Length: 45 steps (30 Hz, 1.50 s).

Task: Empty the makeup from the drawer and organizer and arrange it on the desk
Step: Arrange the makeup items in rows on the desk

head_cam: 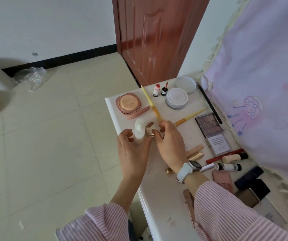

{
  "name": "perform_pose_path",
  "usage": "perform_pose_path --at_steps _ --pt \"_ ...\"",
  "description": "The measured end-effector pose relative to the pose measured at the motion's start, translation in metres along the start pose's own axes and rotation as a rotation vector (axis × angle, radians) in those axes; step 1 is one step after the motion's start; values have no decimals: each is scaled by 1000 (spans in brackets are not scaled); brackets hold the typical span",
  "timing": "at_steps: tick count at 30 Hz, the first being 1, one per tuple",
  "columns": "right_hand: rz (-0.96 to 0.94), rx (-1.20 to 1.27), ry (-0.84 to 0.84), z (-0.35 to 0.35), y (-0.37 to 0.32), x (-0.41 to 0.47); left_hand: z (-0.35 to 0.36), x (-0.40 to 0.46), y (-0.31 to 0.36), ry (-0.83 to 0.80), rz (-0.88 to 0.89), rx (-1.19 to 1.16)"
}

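Most makeup already lies spread across the desk (171,202). At its left edge, the left hand (134,150) grips a white compact (140,130) while the right hand (170,141) pinches its open lid; few pieces seem left.

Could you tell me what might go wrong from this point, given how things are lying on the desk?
The left hand holds a white marbled case right at the desk's outer edge, so a slip could drop it to the floor. The right hand works next to the crossed yellow brushes, which it might knock. The right sleeve hangs over the pink compact and could drag it.
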State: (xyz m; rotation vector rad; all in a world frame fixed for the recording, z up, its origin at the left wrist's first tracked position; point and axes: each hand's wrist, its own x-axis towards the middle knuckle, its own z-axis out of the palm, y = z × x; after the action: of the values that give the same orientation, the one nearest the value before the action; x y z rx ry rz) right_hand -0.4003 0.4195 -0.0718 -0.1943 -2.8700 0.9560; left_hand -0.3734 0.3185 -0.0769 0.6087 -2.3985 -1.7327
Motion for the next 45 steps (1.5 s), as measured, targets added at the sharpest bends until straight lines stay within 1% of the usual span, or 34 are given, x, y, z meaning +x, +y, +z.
perform_pose_path --at_steps 4,8,10,12,14,16,18,19,21,23,25,28,31,33,34,36,37,38,40,41,43,45 --pt "-192 54 -60 -5 9 -8 -4 -5 -11 -34 108 43" --pt "-224 82 -107 -2 16 -3 -4 0 -12 -46 139 85" --pt "-241 91 -116 -3 16 0 -3 1 -12 -49 126 95" --pt "-279 75 -88 -12 18 2 -2 0 -10 -40 142 117" --pt "-294 15 -1 -27 27 10 1 -3 -13 1 247 238" --pt "-237 -121 123 -45 44 25 4 -7 -20 58 284 438" --pt "-134 -320 200 -61 66 44 5 -12 -28 88 246 535" --pt "-80 -433 190 -67 76 53 6 -14 -32 85 229 553" --pt "57 -611 114 -75 93 70 7 -17 -39 39 191 583" --pt "189 -670 72 -78 105 81 10 -17 -42 0 160 599" --pt "258 -640 56 -78 111 88 11 -17 -43 -1 156 615" --pt "265 -573 59 -78 115 97 11 -16 -44 -8 151 634" --pt "296 -473 128 -87 115 94 8 -15 -42 -47 143 590" --pt "333 -322 178 -97 111 81 2 -15 -40 -57 111 532" --pt "360 -227 188 -102 108 70 -3 -16 -40 -34 116 508" --pt "382 -128 174 -110 99 43 -13 -18 -37 67 217 471" --pt "334 -147 168 -111 97 28 -17 -20 -34 127 303 450" --pt "238 -185 173 -112 96 13 -21 -22 -31 180 404 432" --pt "21 -222 181 -114 97 -13 -25 -27 -20 196 623 394" --pt "-79 -206 161 -115 99 -23 -25 -30 -10 161 727 370" --pt "-248 -165 77 -117 97 -39 -20 -38 11 26 879 370" --pt "-406 -175 17 -119 91 -50 -10 -47 27 -122 929 497"
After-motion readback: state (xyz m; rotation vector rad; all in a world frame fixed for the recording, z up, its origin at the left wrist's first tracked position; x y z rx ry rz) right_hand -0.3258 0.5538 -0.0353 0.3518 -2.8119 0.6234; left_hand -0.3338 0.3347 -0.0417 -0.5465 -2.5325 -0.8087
